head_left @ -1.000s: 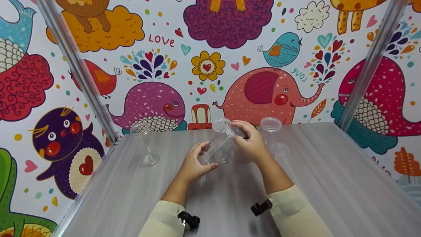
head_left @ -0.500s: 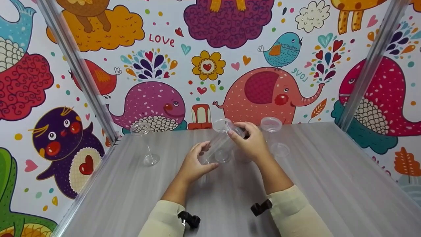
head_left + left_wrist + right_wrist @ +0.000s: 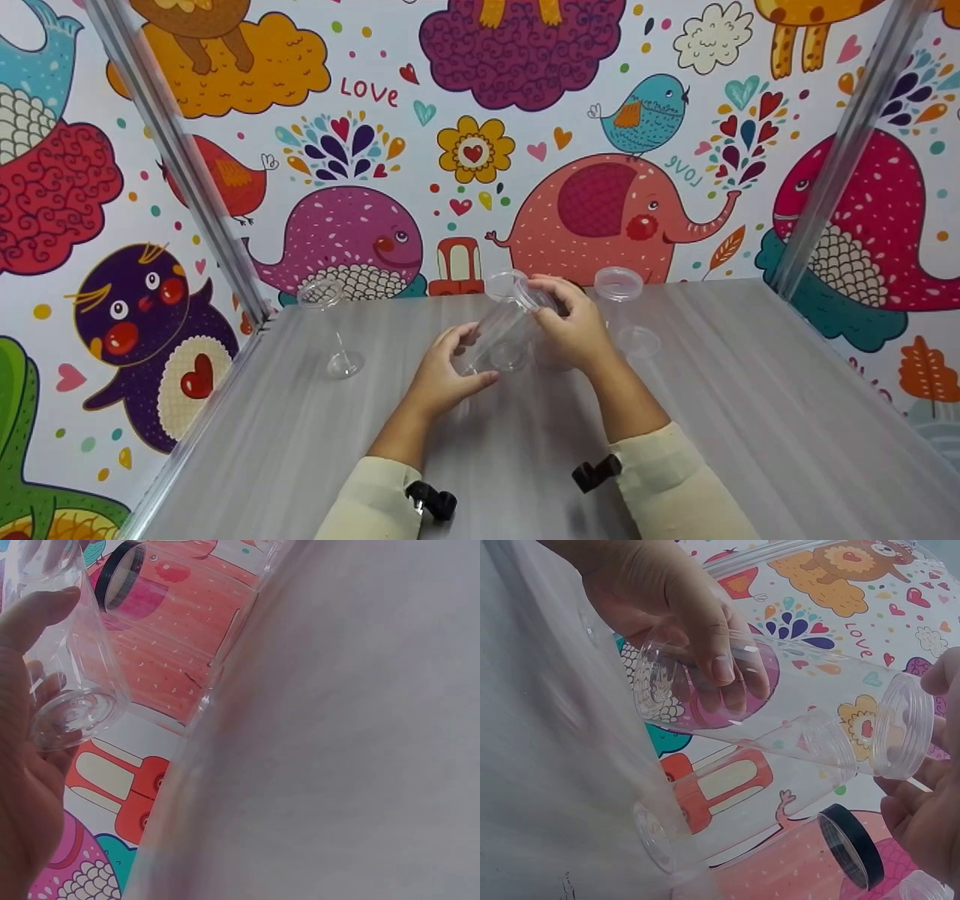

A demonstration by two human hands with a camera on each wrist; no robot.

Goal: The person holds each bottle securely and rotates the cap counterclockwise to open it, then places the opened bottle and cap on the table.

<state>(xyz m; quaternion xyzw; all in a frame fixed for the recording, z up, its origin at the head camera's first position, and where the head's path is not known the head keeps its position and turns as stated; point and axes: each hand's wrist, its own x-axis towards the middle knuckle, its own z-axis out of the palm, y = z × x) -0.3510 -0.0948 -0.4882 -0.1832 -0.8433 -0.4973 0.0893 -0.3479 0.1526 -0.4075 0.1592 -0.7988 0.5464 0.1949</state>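
While my left hand [image 3: 442, 375] stays wrapped round the clear jar [image 3: 810, 694] near its base, my right hand [image 3: 574, 322] regrips the mouth: thumb's slid back since half a second ago. Jar's tilted between both hands, unmoved; probably still mouth-end work.

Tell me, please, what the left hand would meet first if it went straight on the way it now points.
Probably the upright clear jar behind the tilted jar that the left hand holds, though depth is hard to judge through transparent walls.
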